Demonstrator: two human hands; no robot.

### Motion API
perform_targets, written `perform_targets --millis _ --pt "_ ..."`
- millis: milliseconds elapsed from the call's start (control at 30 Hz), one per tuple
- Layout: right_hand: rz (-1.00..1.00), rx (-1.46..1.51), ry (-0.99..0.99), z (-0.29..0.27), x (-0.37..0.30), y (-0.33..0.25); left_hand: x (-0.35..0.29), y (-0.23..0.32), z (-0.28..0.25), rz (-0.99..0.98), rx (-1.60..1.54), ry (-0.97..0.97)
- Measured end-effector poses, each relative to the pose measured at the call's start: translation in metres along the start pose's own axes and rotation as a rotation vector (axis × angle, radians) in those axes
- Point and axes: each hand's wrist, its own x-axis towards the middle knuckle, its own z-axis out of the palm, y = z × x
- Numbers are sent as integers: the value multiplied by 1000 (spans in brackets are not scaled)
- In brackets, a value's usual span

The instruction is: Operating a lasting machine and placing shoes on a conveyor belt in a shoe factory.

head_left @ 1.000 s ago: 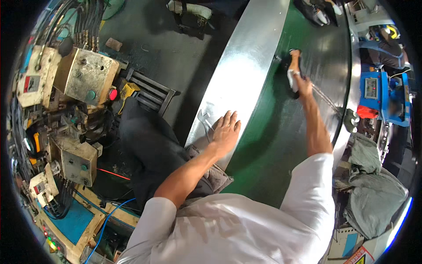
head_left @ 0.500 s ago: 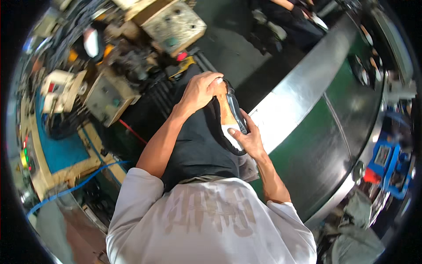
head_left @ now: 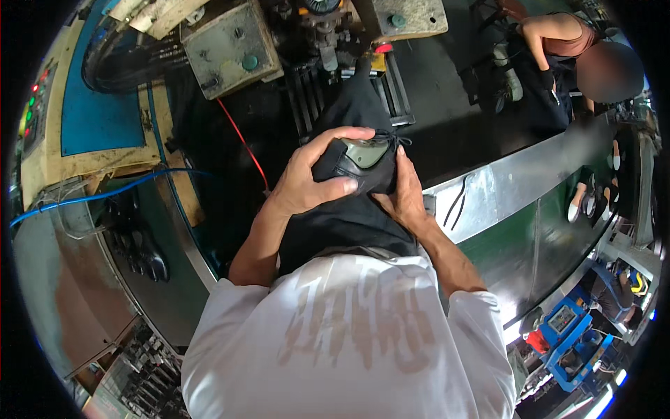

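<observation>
In front of my lap I hold a black shoe (head_left: 347,172) with a smooth grey-green last (head_left: 366,153) showing in its opening. Thin black laces (head_left: 395,138) stick out at its far right side. My left hand (head_left: 307,174) clasps the shoe from the left, fingers over the far side and thumb pressed on the near side. Against the right side rests my right hand (head_left: 407,192), its fingers pointing away from me beside the laces. The shoe's underside is hidden.
A metal-edged green conveyor (head_left: 495,255) runs along my right, with loose black laces (head_left: 457,202) on its edge and several shoes (head_left: 578,199) farther along. Machines with a control box (head_left: 234,52) stand ahead. A co-worker (head_left: 558,42) sits at far right. A blue hose (head_left: 105,187) crosses at left.
The shoe has been turned over: its brown and white bottom faced up before, now its opening with the last shows. My view has swung, so machines and conveyor appear shifted.
</observation>
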Motion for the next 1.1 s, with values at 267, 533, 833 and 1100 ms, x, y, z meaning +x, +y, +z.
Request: perform_targets --millis 267,533,833,1100 --pt "76 -5 -64 -5 16 -2 11 -18 -12 20 -33 84" --pt "513 362 -275 -59 63 0 79 -78 -29 -402 -296 341" --pt "71 -400 -556 -57 48 -21 103 -130 -28 -225 289 516" --pt "52 -357 -562 -61 56 -14 108 -144 -38 -166 407 472"
